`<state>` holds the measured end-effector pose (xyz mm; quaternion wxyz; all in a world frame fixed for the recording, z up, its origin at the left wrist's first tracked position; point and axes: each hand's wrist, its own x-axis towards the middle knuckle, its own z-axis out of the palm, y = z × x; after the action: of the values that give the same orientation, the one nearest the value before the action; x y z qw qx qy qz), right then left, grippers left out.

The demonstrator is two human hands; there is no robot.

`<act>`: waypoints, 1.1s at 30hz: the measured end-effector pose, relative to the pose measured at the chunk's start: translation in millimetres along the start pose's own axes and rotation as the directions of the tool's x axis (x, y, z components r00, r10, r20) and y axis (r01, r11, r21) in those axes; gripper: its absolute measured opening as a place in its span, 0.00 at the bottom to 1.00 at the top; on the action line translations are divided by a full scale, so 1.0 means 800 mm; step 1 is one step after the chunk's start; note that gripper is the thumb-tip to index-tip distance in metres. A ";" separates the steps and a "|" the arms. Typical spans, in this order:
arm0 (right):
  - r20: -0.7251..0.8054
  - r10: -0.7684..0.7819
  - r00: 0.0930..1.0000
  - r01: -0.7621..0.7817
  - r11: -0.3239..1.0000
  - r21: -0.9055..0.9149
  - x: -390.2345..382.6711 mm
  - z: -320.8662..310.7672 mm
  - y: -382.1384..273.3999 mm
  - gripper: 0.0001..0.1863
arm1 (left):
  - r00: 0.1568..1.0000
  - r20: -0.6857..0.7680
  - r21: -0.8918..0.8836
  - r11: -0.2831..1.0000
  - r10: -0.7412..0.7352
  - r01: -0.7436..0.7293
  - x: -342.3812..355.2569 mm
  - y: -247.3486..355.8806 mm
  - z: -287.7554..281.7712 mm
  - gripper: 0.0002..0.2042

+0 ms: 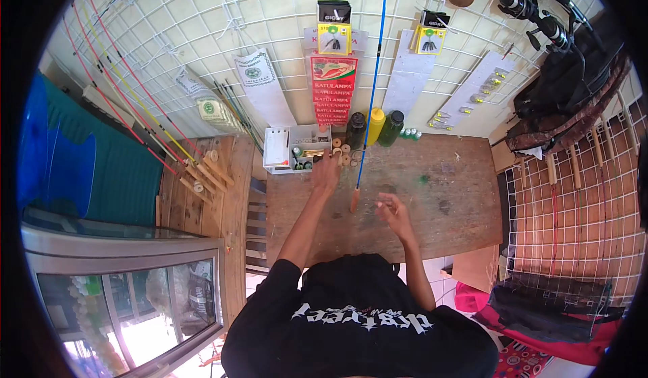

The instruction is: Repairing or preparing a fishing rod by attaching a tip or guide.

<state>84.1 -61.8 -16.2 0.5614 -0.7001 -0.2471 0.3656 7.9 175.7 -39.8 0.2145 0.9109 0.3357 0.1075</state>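
My left hand (pixel 327 169) reaches to the right end of a grey-white organizer box (pixel 278 150). Its fingers bunch together beside several small cork rings (pixel 346 160); what they pinch, if anything, is too small to make out. Spools and small sticks lie in the box's compartments. A slim blue fishing rod (pixel 368 131) with a brown handle (pixel 354 200) runs from the table up past the top of the picture. To the right of that handle, my right hand (pixel 394 214) hovers over the wooden table (pixel 439 196), fingers apart and apparently holding nothing.
Behind the cork rings stand a yellow bottle (pixel 375 127) and two dark bottles, with small white-capped vials (pixel 410 133) beside them. Packaged tackle hangs on a white wire grid (pixel 270 13). Rods with cork handles (pixel 209 172) lean left; reels (pixel 540 23) and a dark bag (pixel 567 88) hang right.
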 end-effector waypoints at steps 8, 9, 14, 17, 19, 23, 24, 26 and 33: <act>-0.071 0.068 0.995 -0.066 0.998 0.025 -0.024 -0.004 0.028 0.16 | 0.999 -0.035 0.003 1.000 0.012 -0.012 0.019 -0.019 0.012 0.15; -0.071 0.069 0.995 -0.068 0.997 0.026 -0.026 -0.004 0.031 0.16 | 0.997 -0.077 -0.040 0.999 0.014 -0.017 0.019 -0.023 0.012 0.14; -0.075 0.059 0.995 -0.059 0.998 -0.003 -0.024 -0.002 0.032 0.15 | 0.993 -0.068 -0.248 0.966 -0.098 0.078 0.026 -0.026 0.007 0.14; -0.060 0.042 0.997 -0.043 0.999 -0.009 -0.018 0.002 0.033 0.14 | 0.993 -0.067 -0.320 0.945 -0.099 0.073 0.032 -0.033 0.008 0.16; -0.047 0.062 0.997 -0.061 0.997 0.040 -0.007 0.001 0.034 0.14 | 0.994 -0.064 -0.331 0.941 -0.090 0.064 0.036 -0.037 0.012 0.17; -0.026 0.059 0.998 -0.056 0.993 0.105 0.032 0.000 0.035 0.14 | 0.995 -0.085 -0.421 0.907 -0.051 0.011 0.042 -0.050 0.025 0.17; -0.019 0.057 0.998 -0.055 0.993 0.106 0.046 0.003 0.034 0.14 | 0.997 -0.043 -0.502 0.864 -0.066 0.036 0.043 -0.057 0.027 0.17; -0.055 0.053 0.997 -0.044 0.988 0.149 0.076 0.007 0.035 0.14 | 0.999 -0.027 -0.554 0.833 -0.036 0.015 0.043 -0.061 0.028 0.17; -0.001 -0.060 0.998 0.059 0.980 0.191 0.157 0.025 -0.003 0.16 | 0.979 0.201 -0.778 0.613 0.037 0.137 0.021 0.028 -0.045 0.16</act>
<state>145.3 45.5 -45.6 0.6361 -0.6344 -0.2328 0.3726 20.8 182.5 3.6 0.6275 0.7202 0.2567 0.1473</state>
